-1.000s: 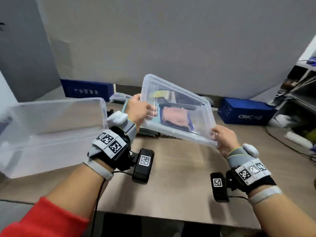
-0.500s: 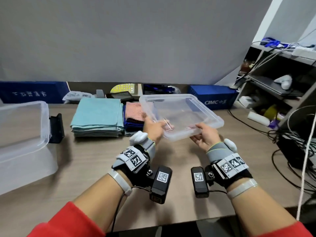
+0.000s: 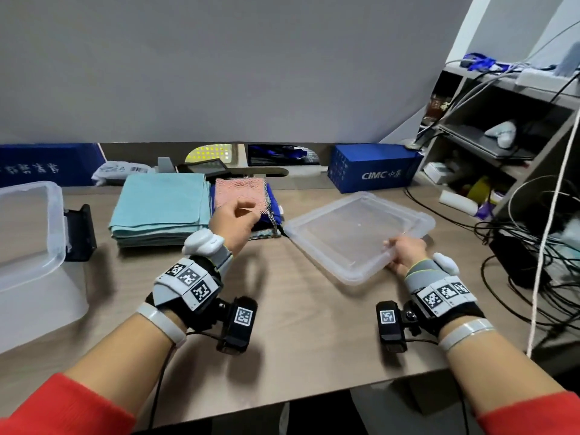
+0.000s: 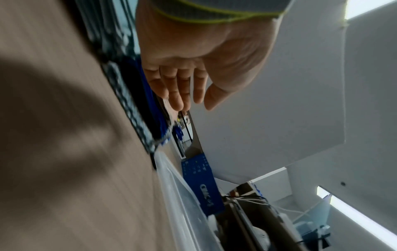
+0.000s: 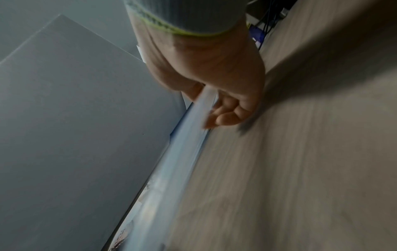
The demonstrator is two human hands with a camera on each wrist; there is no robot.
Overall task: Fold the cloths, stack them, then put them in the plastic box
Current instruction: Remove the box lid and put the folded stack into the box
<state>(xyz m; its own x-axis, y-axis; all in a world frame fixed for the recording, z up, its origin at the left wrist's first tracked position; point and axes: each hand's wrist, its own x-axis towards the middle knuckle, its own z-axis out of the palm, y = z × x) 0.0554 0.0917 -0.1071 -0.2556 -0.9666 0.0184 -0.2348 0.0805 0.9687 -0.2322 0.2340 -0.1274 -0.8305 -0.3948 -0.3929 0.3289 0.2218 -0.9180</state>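
The clear plastic lid (image 3: pixel 354 233) lies on the table at the right, and my right hand (image 3: pixel 405 255) grips its near right edge, thumb on top; in the right wrist view that hand (image 5: pixel 217 108) holds the blurred lid rim (image 5: pixel 171 156). My left hand (image 3: pixel 235 219) hovers empty with loosely curled fingers above the near edge of a pink cloth (image 3: pixel 243 191) that tops a small pile of blue and patterned cloths. A stack of teal cloths (image 3: pixel 161 208) lies to its left. The clear plastic box (image 3: pixel 29 246) stands at the far left. In the left wrist view my left hand (image 4: pixel 193 91) holds nothing.
A blue carton (image 3: pixel 372 167) stands behind the lid. Shelves with cables (image 3: pixel 508 152) crowd the right side. A black holder (image 3: pixel 80 233) sits beside the box. Bare wooden table (image 3: pixel 307 334) stretches in front of my hands.
The lid has come down from the air onto the table at the right. My left hand let go of it and moved left over the pink cloth; the right still holds it.
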